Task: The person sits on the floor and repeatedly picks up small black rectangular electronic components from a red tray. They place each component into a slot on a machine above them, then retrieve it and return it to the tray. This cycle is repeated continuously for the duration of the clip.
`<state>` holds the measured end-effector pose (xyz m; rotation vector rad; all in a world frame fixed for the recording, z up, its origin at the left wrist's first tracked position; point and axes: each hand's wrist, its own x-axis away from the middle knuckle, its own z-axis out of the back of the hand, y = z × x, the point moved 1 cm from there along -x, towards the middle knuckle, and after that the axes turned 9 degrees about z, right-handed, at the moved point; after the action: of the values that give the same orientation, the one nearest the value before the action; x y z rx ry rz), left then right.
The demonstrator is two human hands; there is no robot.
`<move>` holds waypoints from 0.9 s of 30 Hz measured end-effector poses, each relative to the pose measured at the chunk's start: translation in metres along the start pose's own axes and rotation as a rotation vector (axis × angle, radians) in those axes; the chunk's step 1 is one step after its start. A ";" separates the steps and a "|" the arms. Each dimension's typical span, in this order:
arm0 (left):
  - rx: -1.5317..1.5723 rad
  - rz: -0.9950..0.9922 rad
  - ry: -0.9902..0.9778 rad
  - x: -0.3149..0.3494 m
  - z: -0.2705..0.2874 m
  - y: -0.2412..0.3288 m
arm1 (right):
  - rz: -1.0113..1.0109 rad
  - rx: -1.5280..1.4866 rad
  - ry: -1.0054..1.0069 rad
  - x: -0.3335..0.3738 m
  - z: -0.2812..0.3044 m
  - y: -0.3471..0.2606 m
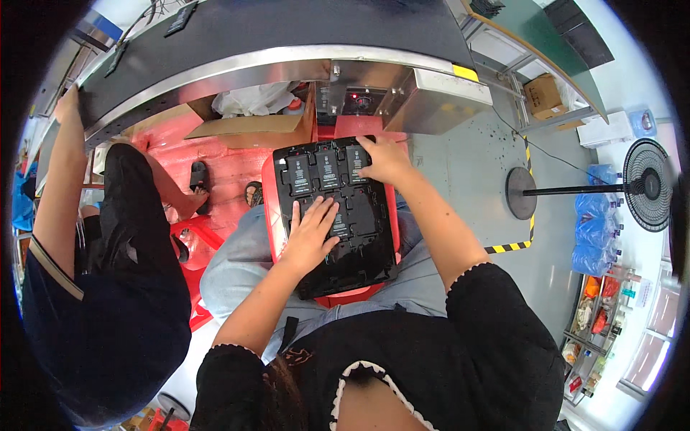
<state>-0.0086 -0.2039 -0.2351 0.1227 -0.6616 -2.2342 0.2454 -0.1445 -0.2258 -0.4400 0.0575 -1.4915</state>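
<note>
A black tray (363, 262) with molded pockets lies across my lap, over a red stool (269, 190). Several flat black batteries with white print sit in its pockets, in a far row and nearer the middle. My left hand (311, 233) rests palm down on the tray's middle left, fingers stretched and spread, partly covering a middle battery (339, 223). At the far right corner, my right hand (387, 161) has its thumb and fingers around the right-hand battery (354, 159) of the far row. Its outer fingers are partly hidden.
Ahead is a dark conveyor belt (287, 25) with a metal edge; a cardboard box (248, 129) holding plastic bags stands beneath. A metal housing (435, 100) juts out at right. On my left sits another person (108, 309), one arm at the belt. A fan (645, 176) stands right.
</note>
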 end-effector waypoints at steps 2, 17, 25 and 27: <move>0.018 0.018 -0.007 -0.003 0.002 -0.003 | -0.010 0.007 0.001 0.008 -0.007 -0.003; 0.344 -0.100 0.364 -0.014 0.090 0.017 | 0.555 -0.487 -0.139 0.061 0.136 -0.061; -0.006 -0.293 0.832 -0.238 0.292 -0.006 | -0.268 -0.150 0.692 -0.129 0.311 0.092; -0.329 -0.127 0.696 -0.286 0.314 -0.072 | -0.183 -0.147 0.561 -0.156 0.309 0.085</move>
<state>0.0482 0.1730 -0.0358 0.7480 0.0919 -2.1801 0.4050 0.0841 -0.0040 -0.1334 0.5859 -1.7616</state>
